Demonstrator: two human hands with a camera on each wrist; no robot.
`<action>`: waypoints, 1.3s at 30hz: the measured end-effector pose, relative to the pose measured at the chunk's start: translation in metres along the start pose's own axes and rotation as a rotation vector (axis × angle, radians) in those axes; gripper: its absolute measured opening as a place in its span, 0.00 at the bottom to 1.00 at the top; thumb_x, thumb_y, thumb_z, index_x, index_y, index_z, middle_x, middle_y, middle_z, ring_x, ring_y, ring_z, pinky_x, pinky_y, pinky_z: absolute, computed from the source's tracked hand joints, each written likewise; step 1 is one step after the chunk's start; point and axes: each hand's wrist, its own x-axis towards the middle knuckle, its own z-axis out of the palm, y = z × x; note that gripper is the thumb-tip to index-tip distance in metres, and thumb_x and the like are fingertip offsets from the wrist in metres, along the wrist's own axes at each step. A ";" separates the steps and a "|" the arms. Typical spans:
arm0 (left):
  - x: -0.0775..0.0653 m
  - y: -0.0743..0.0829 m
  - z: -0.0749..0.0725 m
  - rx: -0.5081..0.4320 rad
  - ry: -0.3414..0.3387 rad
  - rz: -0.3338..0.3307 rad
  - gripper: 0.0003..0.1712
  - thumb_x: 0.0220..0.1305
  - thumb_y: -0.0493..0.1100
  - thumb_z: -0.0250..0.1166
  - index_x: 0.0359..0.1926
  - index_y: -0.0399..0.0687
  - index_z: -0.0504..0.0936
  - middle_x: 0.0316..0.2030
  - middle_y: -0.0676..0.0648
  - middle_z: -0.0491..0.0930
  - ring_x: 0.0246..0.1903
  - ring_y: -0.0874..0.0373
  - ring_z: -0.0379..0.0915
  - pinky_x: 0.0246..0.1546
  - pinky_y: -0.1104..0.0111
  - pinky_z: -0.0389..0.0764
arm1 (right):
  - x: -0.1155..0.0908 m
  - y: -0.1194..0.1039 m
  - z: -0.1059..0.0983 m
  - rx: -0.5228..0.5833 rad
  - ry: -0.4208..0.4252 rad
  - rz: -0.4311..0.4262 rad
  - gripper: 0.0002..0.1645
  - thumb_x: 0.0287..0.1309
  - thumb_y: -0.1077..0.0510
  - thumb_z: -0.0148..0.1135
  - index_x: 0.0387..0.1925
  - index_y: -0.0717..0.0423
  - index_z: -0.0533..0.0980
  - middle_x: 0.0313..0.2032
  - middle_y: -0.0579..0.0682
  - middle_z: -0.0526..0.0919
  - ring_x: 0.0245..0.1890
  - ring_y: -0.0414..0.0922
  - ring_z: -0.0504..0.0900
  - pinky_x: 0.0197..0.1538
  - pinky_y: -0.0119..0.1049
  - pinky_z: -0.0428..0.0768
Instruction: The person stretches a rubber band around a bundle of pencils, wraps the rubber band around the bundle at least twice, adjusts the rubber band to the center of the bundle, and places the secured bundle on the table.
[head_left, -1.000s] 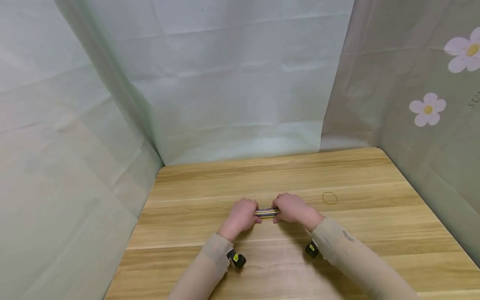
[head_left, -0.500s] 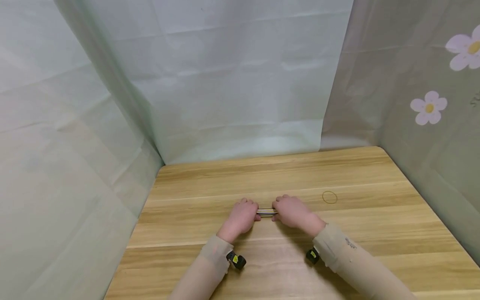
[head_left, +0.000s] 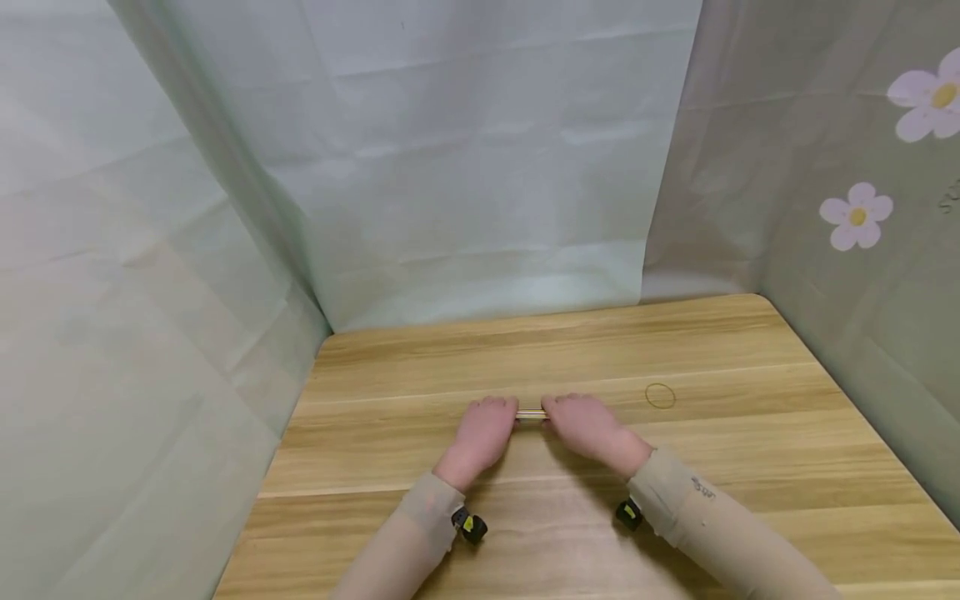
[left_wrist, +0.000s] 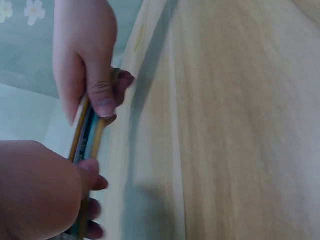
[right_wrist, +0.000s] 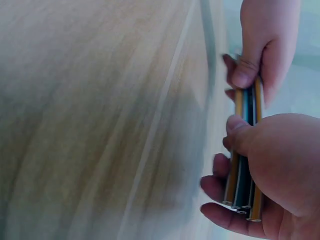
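Several pencils (head_left: 532, 414), gathered side by side in a bundle, lie crosswise between my two hands. My left hand (head_left: 483, 433) grips one end and my right hand (head_left: 585, 429) the other, leaving only a short stretch of the bundle bare in the head view. Seen from the right wrist, the pencils (right_wrist: 243, 180) are yellow and dark with one light blue, and their flat ends poke out past my right palm. In the left wrist view both thumbs lie along the bundle, above the tabletop (left_wrist: 240, 125).
A thin yellow rubber band (head_left: 660, 396) lies on the wooden table (head_left: 420, 358) to the right of my right hand. Pale cloth walls (head_left: 480, 183) stand around the back and sides, the right one printed with flowers (head_left: 857, 217).
Both hands have tilted a little, and the pencils between them sit slightly farther from me. Less of the bundle shows between the hands. The rubber band has not moved.
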 end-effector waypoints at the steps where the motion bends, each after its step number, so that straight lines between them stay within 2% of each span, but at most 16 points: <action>1: 0.000 0.000 0.001 0.021 0.019 0.002 0.11 0.79 0.48 0.65 0.46 0.45 0.78 0.38 0.45 0.83 0.41 0.49 0.81 0.40 0.57 0.80 | 0.000 0.000 0.000 0.008 0.011 -0.001 0.13 0.74 0.52 0.67 0.41 0.56 0.74 0.31 0.51 0.83 0.31 0.51 0.84 0.32 0.47 0.85; 5: -0.001 0.000 0.003 0.080 0.078 -0.001 0.12 0.78 0.49 0.65 0.48 0.45 0.77 0.39 0.45 0.80 0.42 0.49 0.77 0.42 0.57 0.78 | 0.002 0.001 0.001 0.010 0.036 0.003 0.14 0.75 0.51 0.67 0.43 0.57 0.74 0.32 0.52 0.82 0.31 0.51 0.84 0.32 0.46 0.85; 8: -0.002 0.001 0.003 0.098 0.091 -0.011 0.12 0.78 0.48 0.65 0.47 0.45 0.76 0.39 0.45 0.79 0.42 0.49 0.76 0.41 0.57 0.78 | 0.003 0.001 0.002 -0.010 0.047 0.005 0.15 0.75 0.50 0.67 0.44 0.57 0.74 0.33 0.53 0.82 0.32 0.52 0.84 0.33 0.46 0.85; 11: -0.002 0.003 0.002 0.093 0.085 -0.030 0.12 0.77 0.49 0.65 0.47 0.45 0.76 0.39 0.44 0.79 0.43 0.48 0.75 0.42 0.55 0.78 | 0.003 0.000 0.003 -0.023 0.055 0.006 0.15 0.74 0.50 0.67 0.43 0.57 0.73 0.32 0.53 0.82 0.31 0.52 0.83 0.32 0.46 0.85; 14: -0.001 0.005 -0.001 0.087 0.047 -0.043 0.15 0.79 0.52 0.63 0.50 0.44 0.77 0.42 0.43 0.80 0.47 0.46 0.77 0.50 0.50 0.80 | 0.004 -0.001 0.002 -0.051 0.071 -0.004 0.15 0.74 0.51 0.67 0.43 0.58 0.73 0.32 0.53 0.81 0.30 0.51 0.81 0.31 0.45 0.84; 16: 0.002 0.008 -0.003 0.073 0.031 -0.033 0.17 0.81 0.53 0.61 0.51 0.44 0.77 0.43 0.43 0.80 0.49 0.46 0.77 0.54 0.47 0.79 | 0.004 -0.002 0.001 -0.080 0.079 -0.013 0.15 0.74 0.52 0.67 0.44 0.59 0.74 0.32 0.54 0.81 0.29 0.51 0.80 0.31 0.43 0.84; 18: 0.004 0.009 -0.003 0.071 0.022 -0.008 0.17 0.82 0.54 0.59 0.52 0.44 0.77 0.44 0.44 0.80 0.49 0.48 0.78 0.54 0.48 0.80 | 0.004 -0.003 0.000 -0.114 0.089 -0.025 0.14 0.74 0.53 0.67 0.45 0.60 0.74 0.32 0.54 0.81 0.29 0.50 0.80 0.30 0.42 0.83; 25: 0.007 0.009 0.001 0.070 0.054 0.033 0.14 0.82 0.52 0.59 0.49 0.45 0.76 0.39 0.47 0.77 0.41 0.52 0.74 0.44 0.58 0.78 | 0.006 -0.006 -0.002 -0.170 0.101 -0.040 0.15 0.73 0.53 0.68 0.47 0.60 0.75 0.36 0.55 0.83 0.33 0.50 0.82 0.33 0.40 0.84; 33: 0.006 0.006 0.004 0.056 0.048 0.021 0.13 0.81 0.51 0.60 0.50 0.46 0.76 0.40 0.47 0.78 0.41 0.52 0.74 0.43 0.59 0.77 | 0.006 -0.005 -0.002 -0.095 0.078 0.000 0.18 0.74 0.50 0.67 0.48 0.61 0.76 0.38 0.55 0.83 0.36 0.51 0.83 0.37 0.42 0.85; 39: 0.003 0.003 0.004 0.044 0.052 0.002 0.12 0.81 0.51 0.61 0.49 0.47 0.75 0.39 0.48 0.77 0.41 0.52 0.73 0.42 0.59 0.75 | 0.002 0.003 -0.004 0.093 0.094 0.101 0.18 0.69 0.50 0.72 0.43 0.58 0.75 0.35 0.51 0.81 0.36 0.51 0.83 0.40 0.46 0.85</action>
